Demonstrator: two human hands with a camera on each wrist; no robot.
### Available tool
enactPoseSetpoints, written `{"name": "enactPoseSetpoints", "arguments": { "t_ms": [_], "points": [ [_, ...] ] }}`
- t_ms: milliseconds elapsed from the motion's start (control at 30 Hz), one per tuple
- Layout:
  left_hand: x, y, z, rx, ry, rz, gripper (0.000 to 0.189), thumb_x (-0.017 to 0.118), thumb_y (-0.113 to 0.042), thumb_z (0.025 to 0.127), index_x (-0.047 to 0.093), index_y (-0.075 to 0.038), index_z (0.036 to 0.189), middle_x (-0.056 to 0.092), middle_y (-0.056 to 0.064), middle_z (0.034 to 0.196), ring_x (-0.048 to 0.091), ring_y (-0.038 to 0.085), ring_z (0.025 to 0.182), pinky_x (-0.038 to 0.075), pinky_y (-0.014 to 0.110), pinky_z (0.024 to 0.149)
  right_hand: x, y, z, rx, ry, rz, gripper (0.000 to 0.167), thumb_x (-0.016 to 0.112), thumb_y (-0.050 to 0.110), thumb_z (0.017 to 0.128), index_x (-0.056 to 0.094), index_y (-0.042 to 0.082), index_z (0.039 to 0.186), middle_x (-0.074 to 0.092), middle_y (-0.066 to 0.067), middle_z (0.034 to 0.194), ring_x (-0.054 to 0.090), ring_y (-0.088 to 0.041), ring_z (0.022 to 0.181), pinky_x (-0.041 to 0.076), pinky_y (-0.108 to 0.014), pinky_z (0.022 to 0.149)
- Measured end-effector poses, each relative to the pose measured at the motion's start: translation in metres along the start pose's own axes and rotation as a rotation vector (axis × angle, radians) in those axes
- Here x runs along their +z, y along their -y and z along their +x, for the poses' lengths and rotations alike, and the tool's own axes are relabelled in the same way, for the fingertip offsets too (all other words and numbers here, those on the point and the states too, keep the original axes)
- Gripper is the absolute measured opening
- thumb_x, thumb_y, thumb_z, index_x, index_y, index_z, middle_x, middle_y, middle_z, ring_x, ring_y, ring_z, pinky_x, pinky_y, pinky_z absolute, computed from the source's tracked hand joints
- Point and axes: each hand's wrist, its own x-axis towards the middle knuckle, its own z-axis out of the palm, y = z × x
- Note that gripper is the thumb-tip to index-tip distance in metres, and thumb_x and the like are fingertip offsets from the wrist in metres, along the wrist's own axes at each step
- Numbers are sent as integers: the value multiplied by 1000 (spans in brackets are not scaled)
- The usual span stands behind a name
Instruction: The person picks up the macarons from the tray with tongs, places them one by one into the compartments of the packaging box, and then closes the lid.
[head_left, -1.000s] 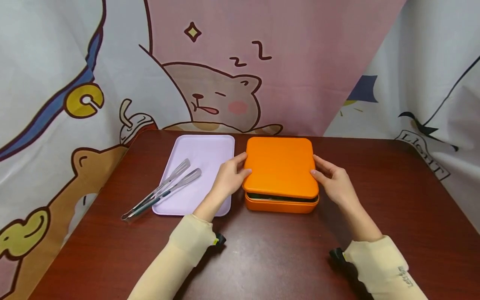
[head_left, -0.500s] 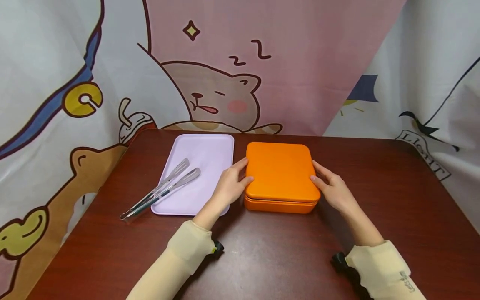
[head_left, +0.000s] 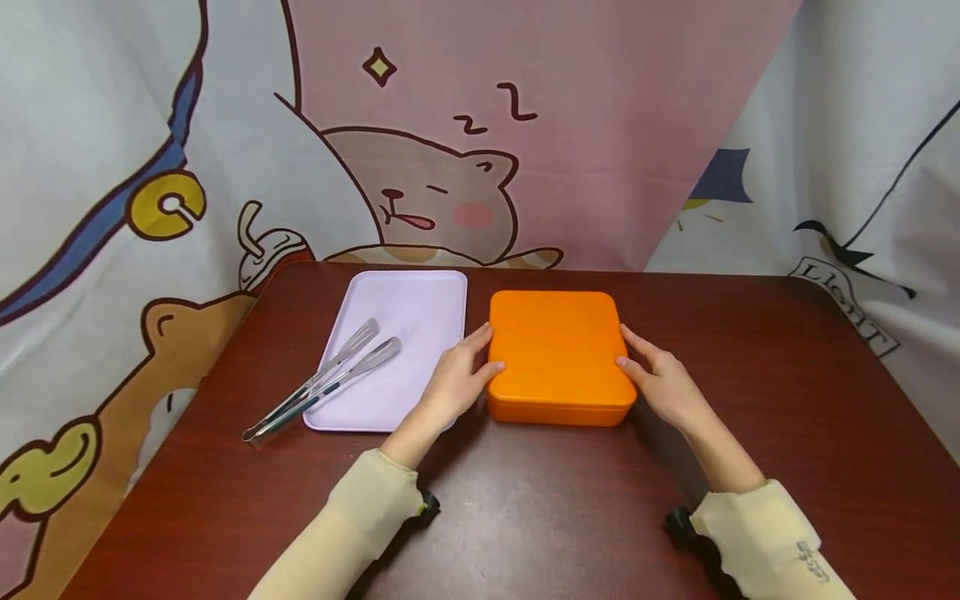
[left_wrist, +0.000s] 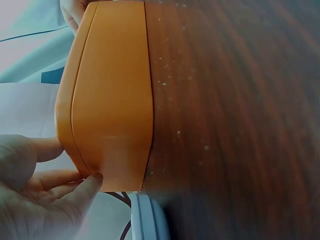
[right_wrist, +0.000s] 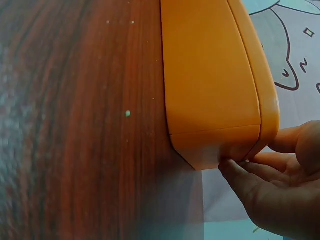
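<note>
An orange box (head_left: 558,414) with a rounded rectangular shape stands on the dark wooden table. Its smooth orange lid (head_left: 555,346) sits flush on top, with a thin seam between lid and body in both wrist views. At the box's left side, my left hand (head_left: 459,377) grips the lid's edge, its fingertips (left_wrist: 95,177) right at the seam. My right hand (head_left: 666,382) holds the opposite edge the same way, thumb and fingers against the side. What lies inside the box is hidden.
Left of the box lies a pale lilac tray (head_left: 408,304). Metal tongs (head_left: 326,379) with dark green grips rest across it, their hinged end over the table (head_left: 540,508). A cartoon-printed curtain (head_left: 600,150) hangs behind the table.
The lid, tilted with a dark gap at the front one second ago, has come down and toward me onto the box. Both hands moved with it. Tray and tongs stayed put.
</note>
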Motion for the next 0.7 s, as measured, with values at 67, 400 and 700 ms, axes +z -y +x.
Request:
{"name": "enactPoseSetpoints", "arguments": {
  "t_ms": [67,400,700],
  "points": [
    [1,1,0,0,-2,0,57,67,-14,94,47,4,144,45,16,154,43,32,143,32,45,118,0,0,0,1,6,-8,62,47,25,106,20,11,159,27,-27,160,26,-49,146,24,-65,114],
    [1,5,4,8,-8,2,57,67,-15,94,47,3,144,46,15,154,43,30,143,32,44,118,-1,-2,6,9,13,-2,64,50,27,105,20,12,159,27,-27,160,26,-49,146,25,-65,114],
    [2,8,5,14,-11,-3,57,70,-16,93,50,3,143,49,14,152,45,29,142,33,43,118,-1,-9,4,24,-13,40,63,52,29,104,25,12,159,29,-25,160,27,-48,147,26,-66,114]
  ]
}}
